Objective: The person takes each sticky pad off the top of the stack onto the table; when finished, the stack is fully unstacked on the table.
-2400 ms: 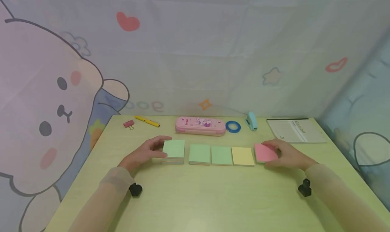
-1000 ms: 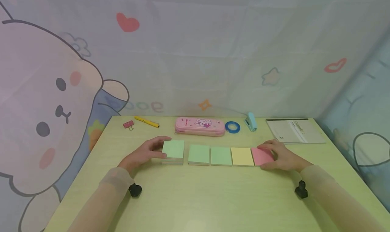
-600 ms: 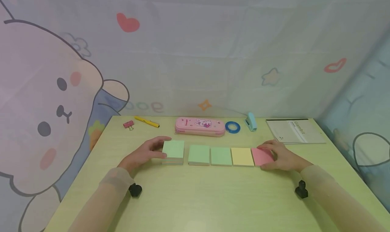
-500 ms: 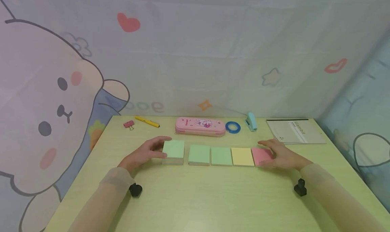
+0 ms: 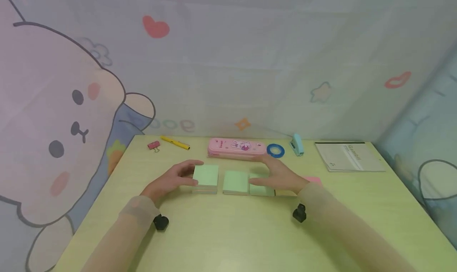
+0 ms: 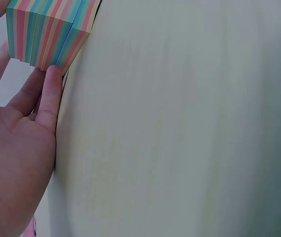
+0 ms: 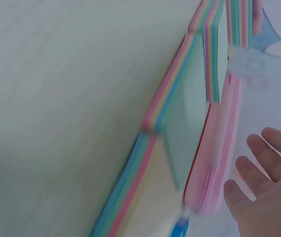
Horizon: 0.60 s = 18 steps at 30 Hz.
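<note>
The left hand (image 5: pixel 170 181) grips the tall stack (image 5: pixel 206 175) from the left; the right hand (image 5: pixel 280 176), fingers spread, hangs over the thinner green pad (image 5: pixel 262 190) and yellow pad (image 5: pixel 285 193). A gap parts the stack from the thicker green pad (image 5: pixel 236 182) between the hands; tabletop (image 5: pixel 228 232) runs nearward.

Yellow pad (image 5: pixel 285 193) mostly behind right hand (image 5: pixel 280 177)

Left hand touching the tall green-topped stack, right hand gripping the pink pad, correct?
Gripping is wrong: the head view shows the right hand holding nothing, away from the pink pad. Left hand does touch the tall green-topped stack.
</note>
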### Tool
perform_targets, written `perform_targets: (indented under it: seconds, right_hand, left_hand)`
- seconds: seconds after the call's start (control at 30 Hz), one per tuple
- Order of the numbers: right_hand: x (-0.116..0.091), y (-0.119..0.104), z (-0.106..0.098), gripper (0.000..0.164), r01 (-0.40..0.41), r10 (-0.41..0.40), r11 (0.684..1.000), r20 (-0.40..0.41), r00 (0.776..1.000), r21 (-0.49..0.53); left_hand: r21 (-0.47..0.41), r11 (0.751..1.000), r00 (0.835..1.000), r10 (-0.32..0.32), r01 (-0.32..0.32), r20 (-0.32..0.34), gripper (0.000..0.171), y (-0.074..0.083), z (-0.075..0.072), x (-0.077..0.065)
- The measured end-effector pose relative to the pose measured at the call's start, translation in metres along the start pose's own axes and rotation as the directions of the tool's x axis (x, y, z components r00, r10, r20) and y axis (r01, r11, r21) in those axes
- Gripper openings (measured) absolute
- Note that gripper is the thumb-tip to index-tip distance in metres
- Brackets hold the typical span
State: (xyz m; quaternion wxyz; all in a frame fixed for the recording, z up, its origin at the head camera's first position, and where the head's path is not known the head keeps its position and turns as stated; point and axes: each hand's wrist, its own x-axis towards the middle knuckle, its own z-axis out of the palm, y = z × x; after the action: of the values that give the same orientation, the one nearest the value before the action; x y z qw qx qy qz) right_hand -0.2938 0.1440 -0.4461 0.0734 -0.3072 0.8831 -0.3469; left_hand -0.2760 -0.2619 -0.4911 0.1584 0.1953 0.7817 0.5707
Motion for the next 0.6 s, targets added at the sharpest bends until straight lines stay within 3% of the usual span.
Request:
perform_targets:
  seconds: [0.27, 0.6]
  right_hand:
    - [0.028, -0.020, 0.033, 0.088, 0.040, -0.041, 0.999, 0.041, 0.998, 0.007]
    - [0.031, -0.021, 0.053, 0.092, 0.035, -0.024, 0.992, 0.085, 0.996, -0.124]
  left_hand:
    - [-0.044, 0.999, 1.000, 0.010, -0.010, 0.001, 0.067, -0.003, 0.000, 0.005]
    - [-0.040, 0.999, 1.000, 0.024, -0.024, 0.006, 0.070, -0.006, -0.001, 0.004]
